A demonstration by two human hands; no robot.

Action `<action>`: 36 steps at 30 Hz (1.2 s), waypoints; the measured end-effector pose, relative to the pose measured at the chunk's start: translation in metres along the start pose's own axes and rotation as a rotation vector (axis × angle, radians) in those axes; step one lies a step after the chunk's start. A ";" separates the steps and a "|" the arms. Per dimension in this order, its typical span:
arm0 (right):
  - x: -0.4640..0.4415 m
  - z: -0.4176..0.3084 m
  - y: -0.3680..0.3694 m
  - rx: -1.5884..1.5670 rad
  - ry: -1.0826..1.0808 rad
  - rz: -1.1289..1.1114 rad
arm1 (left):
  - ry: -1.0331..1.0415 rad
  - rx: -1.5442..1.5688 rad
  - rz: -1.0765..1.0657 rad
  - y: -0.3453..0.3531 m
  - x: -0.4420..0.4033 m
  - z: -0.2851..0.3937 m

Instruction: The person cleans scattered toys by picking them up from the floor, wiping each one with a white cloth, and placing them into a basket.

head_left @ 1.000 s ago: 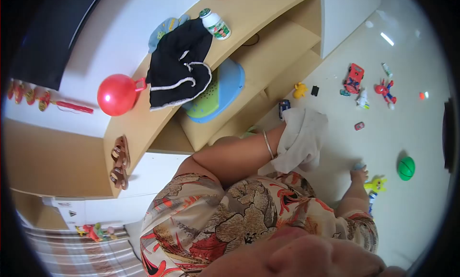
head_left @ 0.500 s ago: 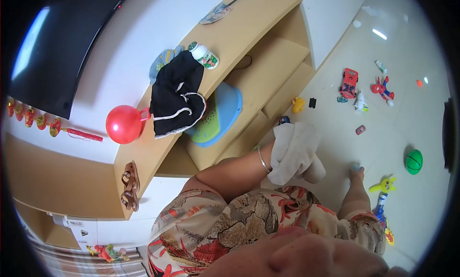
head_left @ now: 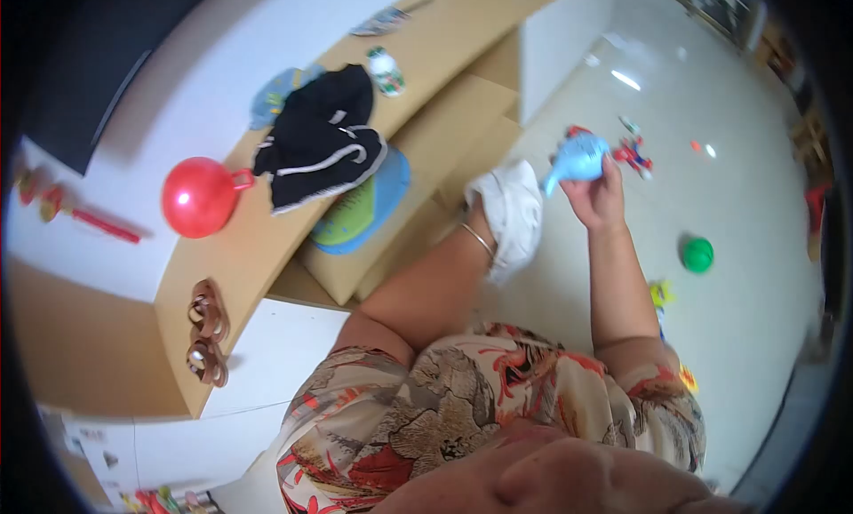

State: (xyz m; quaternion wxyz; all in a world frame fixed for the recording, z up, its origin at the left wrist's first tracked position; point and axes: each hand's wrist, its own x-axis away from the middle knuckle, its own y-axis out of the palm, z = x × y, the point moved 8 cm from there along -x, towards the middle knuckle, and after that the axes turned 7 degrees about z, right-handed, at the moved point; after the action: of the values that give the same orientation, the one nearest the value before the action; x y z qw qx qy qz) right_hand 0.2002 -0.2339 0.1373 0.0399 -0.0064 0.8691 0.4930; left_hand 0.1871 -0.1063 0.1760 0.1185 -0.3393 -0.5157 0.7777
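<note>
A white cloth [head_left: 515,214] hangs bunched over my left hand, whose fingers are hidden beneath it. Only the wrist with a silver bangle shows. Raised beside the cloth, my right hand [head_left: 600,194] grips a light blue toy [head_left: 577,159] with a rounded body and a narrow end pointing down towards the cloth. Small dark marks show on its side. The toy is slightly blurred, and I cannot tell its exact kind. Behind it, a red toy car [head_left: 576,131] on the floor is mostly covered.
On the wooden cabinet [head_left: 462,34] lie black clothing [head_left: 320,145], a white bottle [head_left: 386,71], a red handled ball [head_left: 201,197] and brown sandals [head_left: 207,332]. A blue-green plastic item [head_left: 364,207] sits on its lower shelf. A green ball [head_left: 697,255] and a red-blue figure [head_left: 633,157] are on the floor.
My right hand has risen from low at the right to beside the cloth, bringing up the light blue toy. My left hand has moved a little, still under the cloth. The whole view has shifted.
</note>
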 end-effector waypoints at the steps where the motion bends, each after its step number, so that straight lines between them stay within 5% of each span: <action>1: 0.009 -0.005 0.018 -0.062 -0.026 0.011 | -0.078 0.067 0.025 -0.012 0.002 0.002; 2: 0.016 -0.011 0.023 -0.037 -0.045 0.063 | -0.165 0.216 0.197 -0.033 0.009 0.003; 6: 0.040 -0.013 0.029 0.076 0.011 0.081 | 0.118 0.312 0.450 -0.066 0.023 0.028; 9: 0.057 -0.004 0.027 0.324 -0.004 0.273 | 0.234 -0.058 0.155 -0.044 0.021 0.046; 11: 0.069 -0.009 0.025 0.572 -0.070 0.256 | 0.241 0.011 0.063 -0.034 0.017 0.048; 18: 0.098 -0.034 -0.012 0.652 -0.193 0.194 | -0.074 1.091 -0.362 0.032 0.029 0.052; 24: 0.091 -0.034 0.025 0.565 -0.077 -0.062 | -0.238 1.474 -0.556 0.066 0.042 0.067; 26: 0.095 -0.024 0.043 0.321 0.064 -0.117 | -0.258 1.490 -0.587 0.074 0.047 0.075; 30: 0.094 -0.027 0.028 0.305 0.081 -0.069 | -0.212 1.256 -0.585 0.093 0.054 0.080; 34: 0.094 -0.026 -0.012 0.698 -0.074 0.356 | 0.050 0.270 -0.563 0.125 0.049 0.075; 36: 0.097 -0.025 -0.022 0.814 -0.104 0.513 | 0.068 0.072 -0.583 0.138 0.053 0.071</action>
State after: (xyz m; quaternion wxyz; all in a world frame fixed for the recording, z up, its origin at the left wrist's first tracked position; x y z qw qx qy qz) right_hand 0.1027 -0.2635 0.1237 -0.0403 0.2486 0.9619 0.1067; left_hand 0.1247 -0.1904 0.0493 0.3660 -0.1983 -0.5591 0.7170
